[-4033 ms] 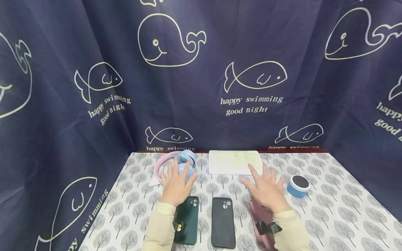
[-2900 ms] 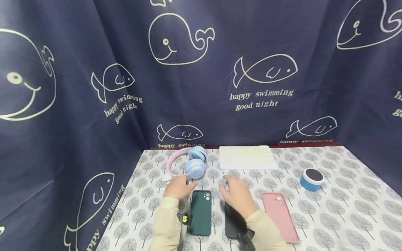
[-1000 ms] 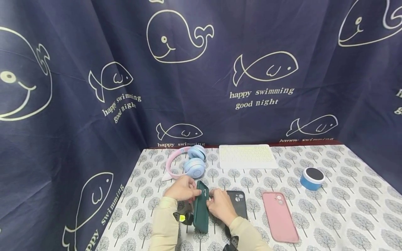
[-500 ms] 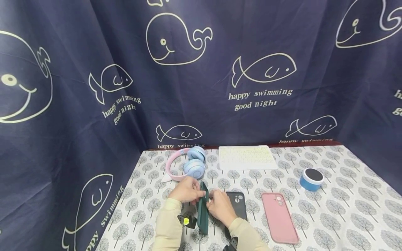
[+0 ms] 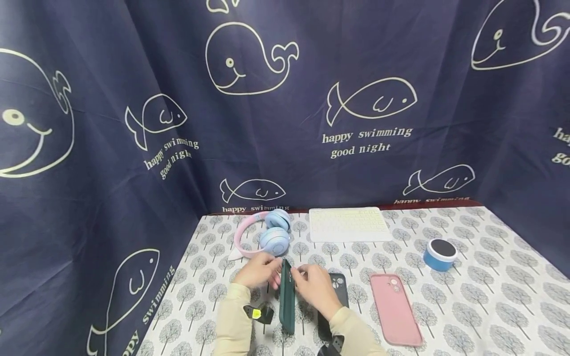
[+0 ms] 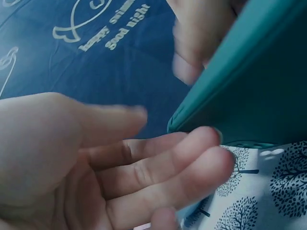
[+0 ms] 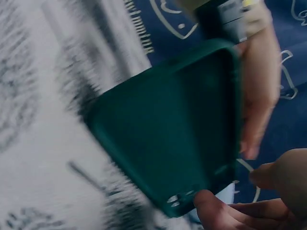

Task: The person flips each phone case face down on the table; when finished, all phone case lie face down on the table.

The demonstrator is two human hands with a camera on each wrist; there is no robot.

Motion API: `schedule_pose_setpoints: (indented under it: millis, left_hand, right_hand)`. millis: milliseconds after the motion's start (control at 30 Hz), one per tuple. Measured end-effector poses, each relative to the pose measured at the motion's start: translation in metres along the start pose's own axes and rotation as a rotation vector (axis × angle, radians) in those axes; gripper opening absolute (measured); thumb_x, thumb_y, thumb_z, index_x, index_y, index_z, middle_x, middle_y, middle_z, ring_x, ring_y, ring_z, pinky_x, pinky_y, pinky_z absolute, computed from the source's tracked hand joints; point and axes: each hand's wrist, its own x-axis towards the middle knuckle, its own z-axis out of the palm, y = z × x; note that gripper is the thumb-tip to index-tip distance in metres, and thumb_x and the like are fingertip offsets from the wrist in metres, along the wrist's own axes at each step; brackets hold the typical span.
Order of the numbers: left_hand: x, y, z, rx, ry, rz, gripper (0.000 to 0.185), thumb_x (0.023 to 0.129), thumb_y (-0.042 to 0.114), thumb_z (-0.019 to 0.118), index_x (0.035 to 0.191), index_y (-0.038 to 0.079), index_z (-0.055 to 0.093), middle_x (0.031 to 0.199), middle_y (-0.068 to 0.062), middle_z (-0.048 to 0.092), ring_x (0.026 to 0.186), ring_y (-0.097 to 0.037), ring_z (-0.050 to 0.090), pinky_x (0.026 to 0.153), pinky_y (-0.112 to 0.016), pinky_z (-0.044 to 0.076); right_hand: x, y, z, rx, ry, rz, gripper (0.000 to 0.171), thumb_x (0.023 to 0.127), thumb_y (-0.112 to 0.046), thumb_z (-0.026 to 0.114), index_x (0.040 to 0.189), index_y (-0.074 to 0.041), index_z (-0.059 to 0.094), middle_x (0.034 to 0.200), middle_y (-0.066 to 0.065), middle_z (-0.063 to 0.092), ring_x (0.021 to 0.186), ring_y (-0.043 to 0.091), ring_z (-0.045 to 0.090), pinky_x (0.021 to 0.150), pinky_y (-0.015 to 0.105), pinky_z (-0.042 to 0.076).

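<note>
A dark green phone case [image 5: 287, 299] stands on its long edge above the tree-print tablecloth [image 5: 467, 306], held between both hands. My left hand [image 5: 260, 269] holds its top end from the left, fingers behind the back and thumb near the edge. In the left wrist view those fingers [image 6: 158, 163] lie under the green case [image 6: 249, 91]. My right hand [image 5: 313, 284] pinches the same end from the right. The right wrist view shows the green case's hollow inside [image 7: 177, 129], with my right fingertips [image 7: 218, 211] at the camera-hole corner. A black case [image 5: 340, 289] lies partly under my right forearm.
A pink phone case [image 5: 394, 309] lies flat to the right. Pink-and-blue headphones [image 5: 267, 236] and a white keyboard [image 5: 349, 224] sit at the back. A small blue speaker [image 5: 440, 254] stands at the right. Dark whale-print curtains [image 5: 133, 148] close in the back and sides.
Both hands left the headphones and keyboard and took up the green case. Over the last second it has turned from tilted to standing on edge, and moved slightly away from me.
</note>
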Motion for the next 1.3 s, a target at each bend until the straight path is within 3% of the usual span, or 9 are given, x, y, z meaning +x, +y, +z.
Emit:
schedule_pose_setpoints:
  millis: [133,233,533,733,867,1000,1167,1300]
  left_hand:
    - [-0.001,-0.005,-0.007,-0.027,-0.039,0.017,0.028,0.103,0.007,0.045,0.087,-0.006,0.064,0.068,-0.015,0.067,0.056,-0.018,0.066,0.048,-0.026,0.043]
    - [0.000,-0.010,-0.007,-0.012,-0.052,0.028,0.024,0.100,0.005,0.048,0.087,-0.004,0.066,0.070,-0.012,0.068,0.061,-0.018,0.067,0.051,-0.026,0.045]
    - [0.002,-0.015,0.004,0.045,-0.052,-0.041,0.014,0.094,0.006,0.058,0.092,-0.005,0.066,0.075,-0.014,0.069,0.064,-0.030,0.069,0.053,-0.030,0.052]
    - [0.003,-0.016,0.009,0.082,-0.057,-0.056,0.022,0.098,0.009,0.055,0.092,-0.007,0.068,0.077,-0.017,0.070,0.065,-0.032,0.068,0.056,-0.036,0.055]
    - [0.009,-0.023,0.013,0.010,-0.035,-0.025,0.028,0.100,0.006,0.046,0.094,-0.009,0.068,0.080,-0.021,0.069,0.072,-0.037,0.070,0.061,-0.039,0.056]
    - [0.016,-0.028,0.017,-0.147,-0.010,-0.005,0.033,0.104,0.010,0.041,0.107,-0.012,0.065,0.086,-0.014,0.071,0.073,-0.025,0.070,0.068,-0.037,0.057]
    - [0.021,-0.028,0.016,-0.360,0.026,-0.011,0.035,0.103,0.012,0.045,0.121,-0.014,0.059,0.089,-0.006,0.070,0.070,-0.012,0.066,0.069,-0.030,0.057]
    - [0.017,-0.029,0.008,-0.383,0.091,-0.003,0.033,0.101,0.010,0.050,0.122,-0.013,0.058,0.086,-0.002,0.067,0.067,-0.010,0.063,0.063,-0.025,0.053]
  right_hand:
    - [-0.001,-0.010,-0.003,0.124,-0.049,0.023,0.037,0.097,-0.034,0.063,0.098,0.002,0.072,0.055,-0.001,0.063,0.044,0.014,0.061,0.043,0.028,0.045]
    - [-0.002,-0.013,-0.002,0.172,-0.090,0.032,0.042,0.094,-0.034,0.067,0.103,0.007,0.070,0.056,0.002,0.063,0.044,0.017,0.063,0.041,0.030,0.047]
    - [-0.003,-0.012,-0.001,0.277,-0.110,0.086,0.026,0.089,-0.012,0.069,0.103,0.010,0.068,0.060,0.002,0.065,0.048,0.022,0.065,0.044,0.031,0.053]
    - [-0.003,-0.015,-0.004,0.351,-0.108,0.099,0.032,0.087,-0.002,0.064,0.112,0.017,0.061,0.063,0.003,0.064,0.047,0.018,0.062,0.048,0.037,0.055]
    - [-0.003,-0.022,-0.008,0.418,-0.082,0.087,0.030,0.090,-0.002,0.064,0.115,0.014,0.061,0.068,0.005,0.064,0.053,0.028,0.064,0.052,0.043,0.056]
    - [-0.004,-0.029,-0.014,0.505,-0.054,0.066,0.030,0.092,-0.002,0.063,0.118,0.014,0.060,0.073,0.008,0.066,0.059,0.036,0.065,0.057,0.048,0.056]
    - [-0.003,-0.036,-0.020,0.596,-0.031,0.066,0.029,0.094,0.000,0.062,0.120,0.014,0.059,0.076,0.014,0.066,0.057,0.026,0.063,0.058,0.046,0.057]
    - [-0.001,-0.037,-0.022,0.613,-0.001,0.113,0.027,0.096,-0.001,0.058,0.121,0.011,0.060,0.077,0.013,0.065,0.054,0.015,0.059,0.054,0.040,0.056]
